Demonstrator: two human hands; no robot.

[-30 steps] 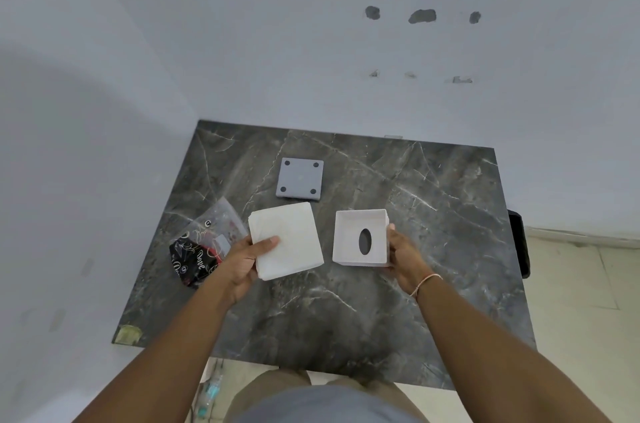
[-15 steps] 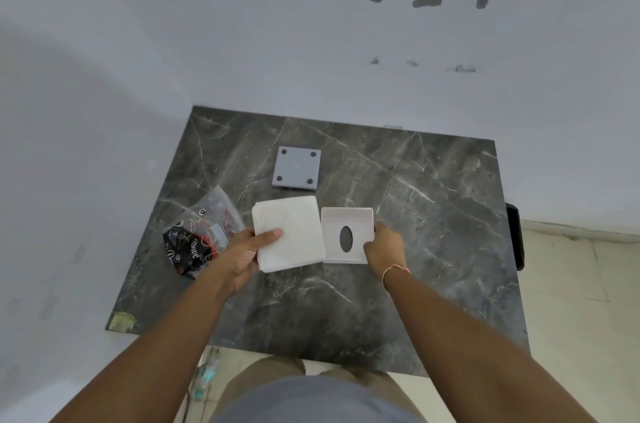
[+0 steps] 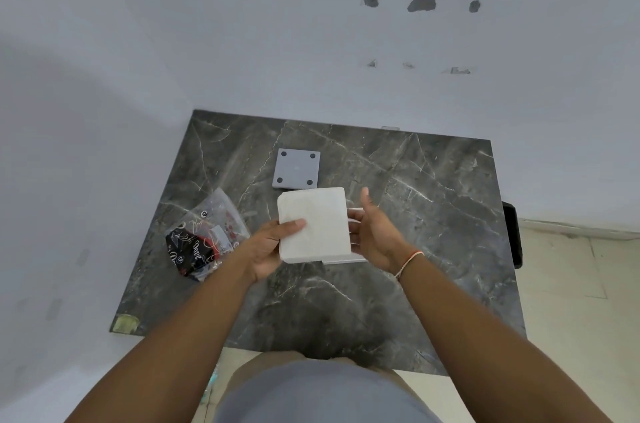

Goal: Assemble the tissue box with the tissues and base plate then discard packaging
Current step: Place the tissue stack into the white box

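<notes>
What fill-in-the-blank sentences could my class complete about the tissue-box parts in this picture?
1. The left hand holds the stack of ____.
2. The base plate shows ____ dark round pads.
3. The base plate lies on the table, farther from the person than the tissues, and its colour is ____.
4. The empty packaging lies to the ____ of the tissues.

Missing words: tissues; four; grey; left
</notes>
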